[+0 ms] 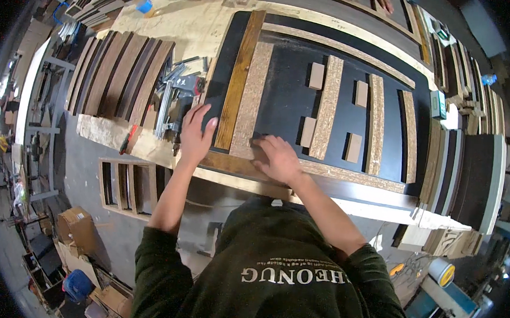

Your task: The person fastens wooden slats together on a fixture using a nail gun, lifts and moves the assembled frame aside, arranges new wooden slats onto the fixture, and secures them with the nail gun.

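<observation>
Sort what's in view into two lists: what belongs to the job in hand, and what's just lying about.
Likely the job: black panel, particleboard strips, small rectangular blocks, brown wooden strip.

Apparently just lying about: plastic bottle, cardboard box, white bucket.

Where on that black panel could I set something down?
The black panel is bare between the wide chipboard strip and the left pair of blocks, and between the two rightmost strips. Left of it is crowded: a grey-and-red tool beside stacked boards.
</observation>
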Available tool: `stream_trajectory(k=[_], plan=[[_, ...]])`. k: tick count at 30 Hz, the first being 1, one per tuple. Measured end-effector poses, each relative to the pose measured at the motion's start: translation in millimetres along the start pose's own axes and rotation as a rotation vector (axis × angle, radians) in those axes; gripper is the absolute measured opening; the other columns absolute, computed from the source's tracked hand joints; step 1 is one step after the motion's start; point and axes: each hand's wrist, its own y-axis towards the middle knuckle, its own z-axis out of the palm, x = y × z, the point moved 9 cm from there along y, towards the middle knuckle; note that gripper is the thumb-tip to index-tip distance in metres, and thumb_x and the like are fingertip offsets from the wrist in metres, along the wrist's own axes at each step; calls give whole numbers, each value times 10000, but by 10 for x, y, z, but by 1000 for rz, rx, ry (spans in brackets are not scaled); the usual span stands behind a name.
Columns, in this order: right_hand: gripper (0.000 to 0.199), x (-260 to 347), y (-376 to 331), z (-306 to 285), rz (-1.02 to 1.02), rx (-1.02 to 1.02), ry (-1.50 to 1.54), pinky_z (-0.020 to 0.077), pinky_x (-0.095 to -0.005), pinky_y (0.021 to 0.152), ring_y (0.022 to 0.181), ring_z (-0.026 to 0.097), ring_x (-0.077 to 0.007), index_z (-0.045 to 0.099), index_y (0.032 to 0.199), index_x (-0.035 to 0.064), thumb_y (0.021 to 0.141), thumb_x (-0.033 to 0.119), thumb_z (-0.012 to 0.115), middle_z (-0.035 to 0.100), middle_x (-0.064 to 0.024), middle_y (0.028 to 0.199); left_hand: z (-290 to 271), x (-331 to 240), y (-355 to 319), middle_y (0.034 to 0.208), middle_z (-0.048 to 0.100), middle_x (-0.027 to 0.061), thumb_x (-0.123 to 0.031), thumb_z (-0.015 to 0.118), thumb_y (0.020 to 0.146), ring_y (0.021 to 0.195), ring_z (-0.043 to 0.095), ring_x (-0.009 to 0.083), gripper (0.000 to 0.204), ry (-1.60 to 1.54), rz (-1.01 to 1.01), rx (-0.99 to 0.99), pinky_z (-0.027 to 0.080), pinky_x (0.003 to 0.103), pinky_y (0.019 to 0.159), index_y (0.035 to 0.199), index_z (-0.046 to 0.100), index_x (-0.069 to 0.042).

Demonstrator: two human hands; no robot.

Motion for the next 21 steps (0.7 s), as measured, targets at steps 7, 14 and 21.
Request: stream_trajectory(k=[7,14,21], plan=[[434,16,52,37,-78,-96,117,470,-408,852,922,576,-312,569,1145,112,743,203,707,598,-113,926,-628,755,-297,1089,586,183,-139,600,839,1003,563,348,280,-73,-246,-79,448,405,870,1095,601,-25],[674,6,147,115,48,189,171,475,-417,846,952,560,-350,432,1360,201,749,276,706,557,-149,1013,-122,1101,104,1081,600,234,-211,675,749,948,587,413,730,399,-422,126,462,462,813,1371,318,-73],[620,125,204,-73,-193,78,-118,276,-546,1059,1313,313,-369,526,1296,233,715,373,692,381,-119,1400,-693,1166,28,1130,571,174,-71,629,726,894,605,262,692,211,-2,-95,491,334,741,1348,325,-62]])
